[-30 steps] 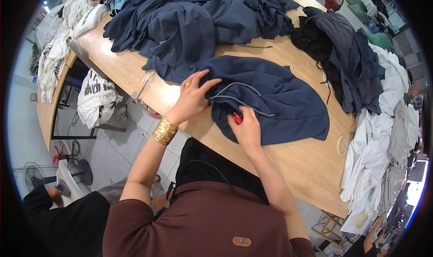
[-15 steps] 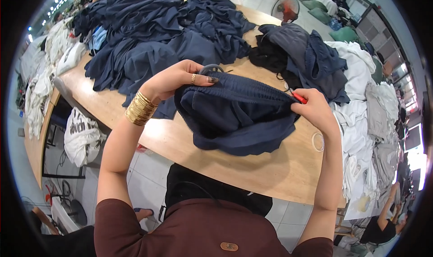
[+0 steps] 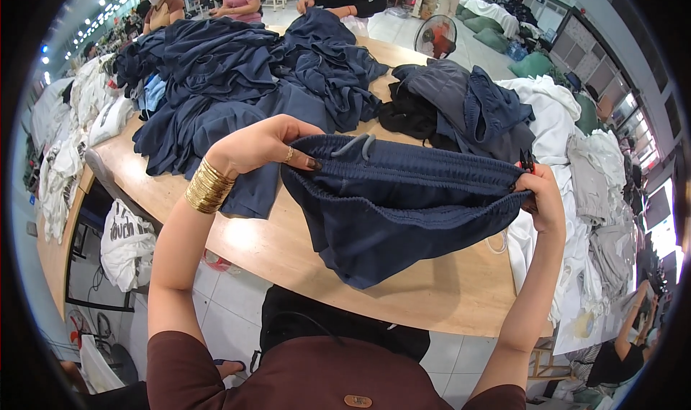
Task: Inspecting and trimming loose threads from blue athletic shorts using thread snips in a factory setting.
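Probably soft and light, the garment (image 3: 410, 237) hangs between left fingers (image 3: 301, 160) and right fingers (image 3: 531, 183), both clamped on its waistband (image 3: 432, 162), seemingly the surest hold.

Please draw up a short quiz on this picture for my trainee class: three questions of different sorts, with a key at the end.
1. Multiple choice: What do the left hand and right hand hold between them?
A) a white cloth bundle
B) a navy cloth garment with a gathered waistband
C) a round green sack

2. True or false: A stack of gold-coloured metal bangles circles the left wrist.

3. Fill the gap: A small red-and-black tool sticks up from the ____ hand.

Key: 1. B; 2. True; 3. right
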`<state>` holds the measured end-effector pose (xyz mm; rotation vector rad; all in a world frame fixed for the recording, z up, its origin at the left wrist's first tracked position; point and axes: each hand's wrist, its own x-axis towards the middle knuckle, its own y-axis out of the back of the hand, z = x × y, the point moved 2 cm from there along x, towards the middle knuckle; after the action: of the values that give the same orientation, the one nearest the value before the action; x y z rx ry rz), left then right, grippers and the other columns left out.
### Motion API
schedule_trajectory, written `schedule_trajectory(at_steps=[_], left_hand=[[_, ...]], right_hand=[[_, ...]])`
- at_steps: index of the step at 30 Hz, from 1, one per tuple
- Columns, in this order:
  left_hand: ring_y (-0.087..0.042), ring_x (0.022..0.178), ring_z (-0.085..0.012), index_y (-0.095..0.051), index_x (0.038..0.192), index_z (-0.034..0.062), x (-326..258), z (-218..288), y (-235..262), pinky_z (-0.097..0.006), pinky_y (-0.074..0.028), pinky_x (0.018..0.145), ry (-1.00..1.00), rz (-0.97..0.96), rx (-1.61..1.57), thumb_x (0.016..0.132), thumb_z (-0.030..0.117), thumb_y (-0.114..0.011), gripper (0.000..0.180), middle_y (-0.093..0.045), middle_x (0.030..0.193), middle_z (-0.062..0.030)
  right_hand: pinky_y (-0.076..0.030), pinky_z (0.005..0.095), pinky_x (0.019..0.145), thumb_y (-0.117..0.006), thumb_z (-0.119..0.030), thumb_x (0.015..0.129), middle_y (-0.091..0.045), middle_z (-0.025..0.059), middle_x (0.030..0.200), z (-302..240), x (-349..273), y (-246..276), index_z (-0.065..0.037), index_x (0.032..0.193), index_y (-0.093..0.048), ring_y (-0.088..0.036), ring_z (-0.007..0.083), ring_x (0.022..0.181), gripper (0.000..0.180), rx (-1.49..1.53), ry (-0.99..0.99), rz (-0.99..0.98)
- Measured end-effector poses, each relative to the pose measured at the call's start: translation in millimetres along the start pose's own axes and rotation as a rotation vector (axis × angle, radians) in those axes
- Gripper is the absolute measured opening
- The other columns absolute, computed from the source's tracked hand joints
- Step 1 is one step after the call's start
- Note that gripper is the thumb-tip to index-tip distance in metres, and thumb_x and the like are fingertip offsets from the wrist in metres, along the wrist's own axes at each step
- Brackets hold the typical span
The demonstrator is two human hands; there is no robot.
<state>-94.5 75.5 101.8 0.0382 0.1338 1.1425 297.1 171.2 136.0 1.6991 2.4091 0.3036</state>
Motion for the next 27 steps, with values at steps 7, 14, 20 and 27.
schedule_trajectory(at_steps=[7,14,20,27], left_hand=[[-0.060,0.093,-0.0091,-0.054,0.120,-0.0072,6,9,-8,-0.021,-0.046,0.089,-0.040,-0.065,-0.018,0.082,-0.007,-0.057,0.038,-0.064,0.107,-0.0063],[-0.054,0.086,-0.0065,-0.058,0.112,-0.0064,31,8,-49,-0.023,-0.045,0.082,-0.161,-0.077,0.385,0.081,-0.001,-0.062,0.032,-0.065,0.093,-0.0022],[-0.053,0.085,-0.0052,-0.059,0.112,-0.0079,41,21,-66,-0.020,-0.045,0.081,-0.178,-0.158,0.320,0.082,-0.004,-0.059,0.030,-0.064,0.095,-0.0026],[-0.060,0.091,-0.0365,-0.066,0.104,0.0072,26,-27,-42,-0.039,-0.049,0.081,0.005,0.222,1.054,0.071,0.005,-0.061,0.033,-0.063,0.096,-0.0221]], right_hand=[[-0.021,0.0183,0.036,-0.053,-0.003,0.064,-0.048,-0.0060,0.052,8,-3,7,-0.006,0.063,-0.058,-0.035,0.0014,0.038,0.006,0.048,-0.008,0.042],[-0.043,0.0248,0.087,-0.070,-0.002,0.072,-0.061,0.0063,0.117,22,1,-51,-0.004,0.124,-0.055,-0.058,0.0123,0.100,0.054,-0.193,0.361,-0.430],[-0.040,0.0248,0.063,-0.077,-0.004,0.066,-0.062,-0.0019,0.086,42,5,-117,-0.003,0.111,-0.062,-0.046,0.0083,0.069,0.047,-0.017,0.223,-0.669],[-0.044,0.0272,0.055,-0.068,-0.009,0.066,-0.056,0.0109,0.062,-4,-3,-86,0.000,0.080,-0.059,-0.056,0.0189,0.053,0.019,-0.431,0.582,0.174]])
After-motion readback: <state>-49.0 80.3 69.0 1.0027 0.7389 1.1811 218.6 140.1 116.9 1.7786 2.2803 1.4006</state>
